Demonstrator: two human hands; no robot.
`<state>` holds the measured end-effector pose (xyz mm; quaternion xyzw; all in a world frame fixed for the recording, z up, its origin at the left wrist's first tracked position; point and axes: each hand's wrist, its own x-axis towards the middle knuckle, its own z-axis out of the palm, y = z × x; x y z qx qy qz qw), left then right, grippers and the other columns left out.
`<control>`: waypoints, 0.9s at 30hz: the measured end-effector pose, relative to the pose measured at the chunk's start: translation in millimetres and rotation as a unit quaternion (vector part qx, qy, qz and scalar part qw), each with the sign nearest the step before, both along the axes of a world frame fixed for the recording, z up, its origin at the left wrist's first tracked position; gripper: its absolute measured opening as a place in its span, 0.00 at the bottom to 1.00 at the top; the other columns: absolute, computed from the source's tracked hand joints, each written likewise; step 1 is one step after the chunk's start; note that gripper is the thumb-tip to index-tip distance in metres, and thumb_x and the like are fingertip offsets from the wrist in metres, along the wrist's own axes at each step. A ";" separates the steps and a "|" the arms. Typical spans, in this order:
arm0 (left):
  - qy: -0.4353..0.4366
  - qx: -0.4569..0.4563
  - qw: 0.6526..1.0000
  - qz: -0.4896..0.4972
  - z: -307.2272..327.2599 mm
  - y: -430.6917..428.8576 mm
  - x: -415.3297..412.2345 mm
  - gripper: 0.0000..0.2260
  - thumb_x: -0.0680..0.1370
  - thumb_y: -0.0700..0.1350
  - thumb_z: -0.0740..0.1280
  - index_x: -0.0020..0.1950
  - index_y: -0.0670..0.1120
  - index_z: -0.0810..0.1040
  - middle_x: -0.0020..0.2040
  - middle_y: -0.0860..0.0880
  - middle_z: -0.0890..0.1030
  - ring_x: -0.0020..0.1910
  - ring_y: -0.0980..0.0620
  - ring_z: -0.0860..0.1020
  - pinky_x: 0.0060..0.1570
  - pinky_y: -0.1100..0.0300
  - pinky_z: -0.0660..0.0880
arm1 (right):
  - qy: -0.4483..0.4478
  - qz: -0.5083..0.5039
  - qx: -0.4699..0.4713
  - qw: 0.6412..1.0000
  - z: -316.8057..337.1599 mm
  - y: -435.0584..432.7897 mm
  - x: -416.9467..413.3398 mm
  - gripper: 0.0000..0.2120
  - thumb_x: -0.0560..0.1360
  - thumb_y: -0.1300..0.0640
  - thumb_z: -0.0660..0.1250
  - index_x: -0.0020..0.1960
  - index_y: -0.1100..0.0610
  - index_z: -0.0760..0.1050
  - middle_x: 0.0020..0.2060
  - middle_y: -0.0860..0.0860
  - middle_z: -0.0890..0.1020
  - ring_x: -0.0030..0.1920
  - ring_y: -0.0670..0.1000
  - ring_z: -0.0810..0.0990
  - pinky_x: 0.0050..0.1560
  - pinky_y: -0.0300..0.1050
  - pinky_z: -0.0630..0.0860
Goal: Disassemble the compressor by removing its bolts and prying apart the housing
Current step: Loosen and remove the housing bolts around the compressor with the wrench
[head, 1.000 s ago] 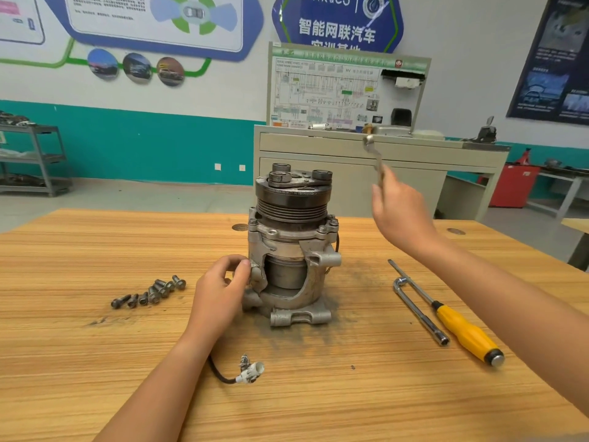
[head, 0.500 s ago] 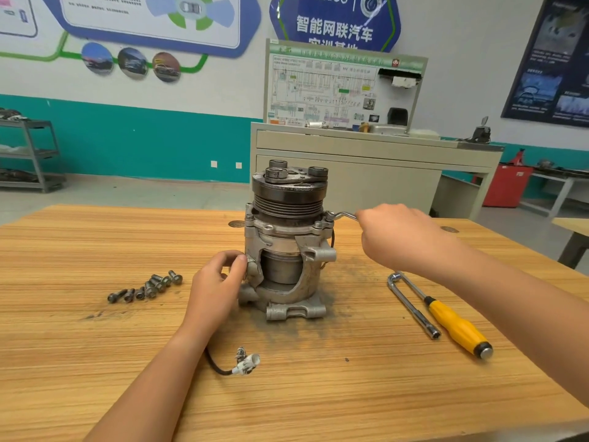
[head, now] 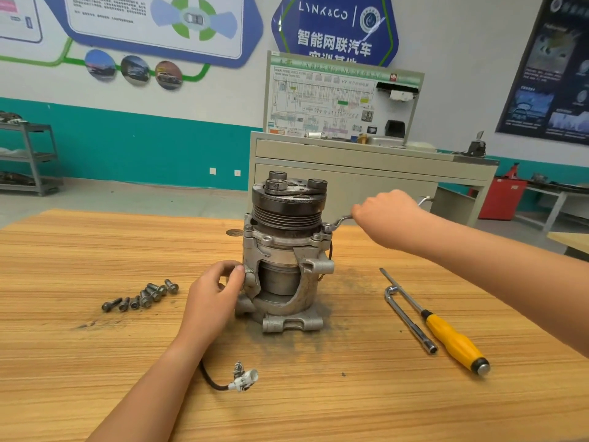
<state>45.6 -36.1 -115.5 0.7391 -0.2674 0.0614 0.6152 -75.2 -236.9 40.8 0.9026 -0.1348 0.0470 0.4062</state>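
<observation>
The grey metal compressor [head: 287, 256] stands upright mid-table with its black pulley on top. My left hand [head: 213, 291] grips the housing's lower left edge and steadies it. My right hand [head: 385, 215] is closed on a thin metal wrench [head: 339, 222] whose far end sits on a bolt [head: 327, 227] at the housing's upper right flange. Part of the wrench handle is hidden in my fist; its other end pokes out behind the hand.
Several removed bolts [head: 143, 296] lie in a row left of the compressor. An L-shaped socket wrench [head: 409, 317] and a yellow-handled screwdriver [head: 446, 336] lie to the right. The compressor's cable with a white connector [head: 243, 379] trails toward me. A cabinet [head: 366, 173] stands behind the table.
My right hand came down from head height with the wrench and set its end on the upper right flange bolt. My left hand stayed on the housing.
</observation>
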 end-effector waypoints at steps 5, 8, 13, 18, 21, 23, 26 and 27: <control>-0.016 0.005 1.000 0.004 0.4 2.1 1.4 0.06 0.79 0.48 0.62 0.47 0.54 0.78 0.44 0.54 0.81 0.46 0.54 0.80 0.43 0.53 0.77 | -0.056 0.080 0.045 0.994 -15.9 -18.8 42.2 0.15 0.76 0.69 0.56 0.61 0.59 0.70 0.50 0.54 0.81 0.52 0.55 0.79 0.68 0.50 0.60; -0.015 0.009 1.000 0.003 1.5 3.6 1.0 0.06 0.79 0.48 0.62 0.47 0.54 0.79 0.44 0.55 0.81 0.44 0.54 0.80 0.44 0.49 0.78 | -0.103 0.126 0.061 0.985 -24.6 -25.3 44.1 0.14 0.77 0.68 0.56 0.61 0.60 0.70 0.52 0.54 0.81 0.52 0.56 0.78 0.59 0.46 0.67; -0.015 0.018 1.000 0.003 2.8 2.1 1.0 0.06 0.78 0.48 0.62 0.45 0.56 0.77 0.43 0.55 0.81 0.44 0.54 0.79 0.44 0.51 0.78 | -0.261 0.170 0.187 0.932 -34.5 -33.0 1.9 0.14 0.81 0.59 0.54 0.65 0.60 0.68 0.38 0.53 0.78 0.37 0.55 0.76 0.35 0.45 0.67; 0.003 0.001 1.000 0.004 5.7 1.9 -2.1 0.05 0.77 0.47 0.63 0.44 0.51 0.78 0.42 0.52 0.81 0.43 0.51 0.79 0.43 0.51 0.78 | -0.297 0.137 0.304 0.895 -40.7 -20.2 -32.0 0.12 0.81 0.55 0.54 0.60 0.58 0.69 0.31 0.48 0.71 0.30 0.53 0.71 0.27 0.43 0.60; -0.014 -0.002 1.000 0.008 6.9 4.9 -6.1 0.05 0.76 0.46 0.64 0.40 0.51 0.78 0.36 0.52 0.80 0.35 0.53 0.77 0.35 0.60 0.73 | -0.255 0.092 0.326 0.906 -43.6 -13.2 -38.6 0.12 0.81 0.53 0.53 0.59 0.56 0.71 0.33 0.49 0.74 0.32 0.50 0.73 0.27 0.42 0.64; -0.020 -0.010 1.000 0.009 7.2 6.5 -9.1 0.07 0.76 0.47 0.65 0.39 0.50 0.78 0.31 0.53 0.79 0.32 0.55 0.75 0.34 0.62 0.70 | -0.230 0.070 0.326 0.914 -45.3 -8.4 -37.9 0.12 0.81 0.53 0.53 0.59 0.55 0.71 0.35 0.50 0.76 0.34 0.51 0.75 0.30 0.43 0.67; -0.022 -0.016 1.000 0.009 8.1 6.6 -11.8 0.08 0.76 0.47 0.65 0.38 0.48 0.78 0.30 0.54 0.78 0.31 0.56 0.75 0.34 0.62 0.70 | -0.203 0.041 0.316 0.926 -44.3 -1.3 -31.3 0.12 0.81 0.54 0.54 0.57 0.55 0.72 0.37 0.51 0.76 0.37 0.52 0.75 0.34 0.45 0.72; -0.023 -0.016 1.000 0.009 8.2 6.3 -12.2 0.08 0.76 0.47 0.65 0.39 0.48 0.78 0.31 0.54 0.79 0.32 0.55 0.75 0.34 0.61 0.70 | -0.195 0.031 0.309 0.931 -43.8 1.0 -28.9 0.12 0.80 0.54 0.54 0.57 0.55 0.73 0.38 0.51 0.76 0.38 0.51 0.76 0.36 0.46 0.73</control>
